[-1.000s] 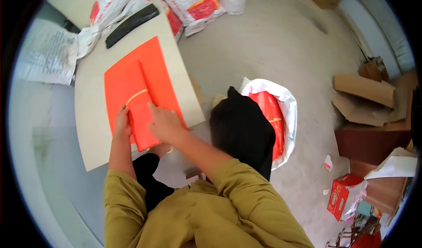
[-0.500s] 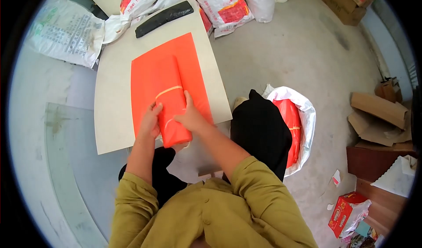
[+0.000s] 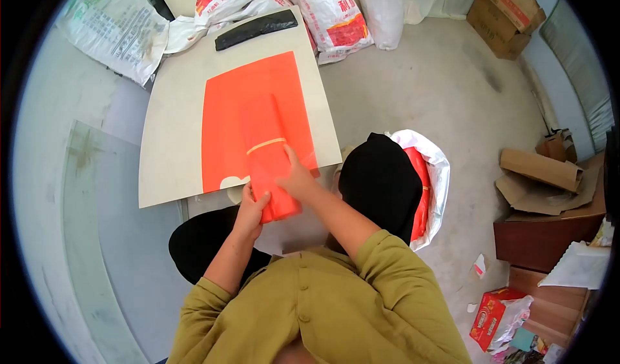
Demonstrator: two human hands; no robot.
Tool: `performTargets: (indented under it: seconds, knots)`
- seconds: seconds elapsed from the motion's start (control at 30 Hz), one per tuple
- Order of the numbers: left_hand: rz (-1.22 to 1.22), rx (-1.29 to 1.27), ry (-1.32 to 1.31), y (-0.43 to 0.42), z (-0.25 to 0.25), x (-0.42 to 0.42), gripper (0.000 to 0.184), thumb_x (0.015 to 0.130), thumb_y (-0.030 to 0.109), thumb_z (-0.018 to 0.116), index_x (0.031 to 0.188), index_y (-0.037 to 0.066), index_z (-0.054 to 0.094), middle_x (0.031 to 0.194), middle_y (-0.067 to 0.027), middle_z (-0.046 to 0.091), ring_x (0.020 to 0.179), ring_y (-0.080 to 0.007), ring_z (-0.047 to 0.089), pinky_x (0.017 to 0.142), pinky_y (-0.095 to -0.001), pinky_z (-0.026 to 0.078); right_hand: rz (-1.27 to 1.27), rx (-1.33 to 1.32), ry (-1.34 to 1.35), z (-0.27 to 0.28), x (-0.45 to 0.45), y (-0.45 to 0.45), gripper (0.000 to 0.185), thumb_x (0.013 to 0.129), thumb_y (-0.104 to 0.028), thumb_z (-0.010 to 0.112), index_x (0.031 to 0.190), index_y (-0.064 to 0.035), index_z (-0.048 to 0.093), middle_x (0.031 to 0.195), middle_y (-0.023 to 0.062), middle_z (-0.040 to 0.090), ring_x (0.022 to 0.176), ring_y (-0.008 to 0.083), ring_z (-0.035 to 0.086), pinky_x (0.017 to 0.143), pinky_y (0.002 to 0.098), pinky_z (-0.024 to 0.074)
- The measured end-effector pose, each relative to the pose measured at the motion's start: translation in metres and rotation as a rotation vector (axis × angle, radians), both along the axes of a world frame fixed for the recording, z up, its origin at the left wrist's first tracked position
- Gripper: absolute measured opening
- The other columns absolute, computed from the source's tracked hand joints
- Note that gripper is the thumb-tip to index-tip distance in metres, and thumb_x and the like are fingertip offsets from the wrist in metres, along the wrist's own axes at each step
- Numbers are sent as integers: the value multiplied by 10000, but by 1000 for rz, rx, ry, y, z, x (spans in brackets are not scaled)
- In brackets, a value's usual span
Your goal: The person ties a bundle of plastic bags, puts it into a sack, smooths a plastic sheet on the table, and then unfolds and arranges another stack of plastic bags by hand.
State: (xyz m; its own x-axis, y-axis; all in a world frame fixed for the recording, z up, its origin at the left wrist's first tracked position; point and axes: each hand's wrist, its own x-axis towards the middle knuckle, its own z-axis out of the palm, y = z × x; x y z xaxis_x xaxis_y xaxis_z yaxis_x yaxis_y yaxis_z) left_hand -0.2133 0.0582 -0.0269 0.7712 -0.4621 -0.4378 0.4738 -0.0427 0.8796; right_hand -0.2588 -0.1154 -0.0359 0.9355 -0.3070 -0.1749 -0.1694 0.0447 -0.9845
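At the table (image 3: 171, 138), fingers (image 3: 290, 155) hold a banded red bundle (image 3: 267, 164).

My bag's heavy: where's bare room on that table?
The table is bare left of the orange sheet, and between sheet and black bundle. Its near edge is crowded: left hand and right hand hold the banded orange bundle there.

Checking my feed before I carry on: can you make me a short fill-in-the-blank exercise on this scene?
1. The left hand and right hand are both on one orange-red bundle; the hand farther from its yellow band is the ____ one.
2. The long bundle near the far edge of the table is coloured ____.
3. The open white sack is beside the person's ____ knee.

Missing words: left; black; right.
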Motion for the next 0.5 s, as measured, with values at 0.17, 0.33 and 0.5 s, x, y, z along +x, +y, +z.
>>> performTargets:
  seconds: [0.17,0.33,0.5]
  knots:
    - [-9,32,-63,9,-22,-19,631,970,68,631,1495,32,283,1409,-139,479,1259,-234,520,1040,-383,481,40,-182,-44,-23,-23,11,843,819,-58,650,1570,-49,267,1453,285,485,1342,393,502,1075,429,453]
    - [6,87,-54,12,-15,-34,626,975,91,622,1496,28,282,1385,-143,491,1245,-230,523,1030,-375,483,78,-125,29,-19,-31,13,838,823,-112,679,1565,-72,291,1377,292,556,1278,390,564,1066,421,462]
    - [-17,128,-33,10,1,-46,570,993,121,609,1473,27,317,1345,-146,524,1193,-229,557,989,-372,508,12,-96,-47,-19,-28,1,834,847,-168,698,1566,-68,287,1380,286,561,1279,374,573,1063,408,462]
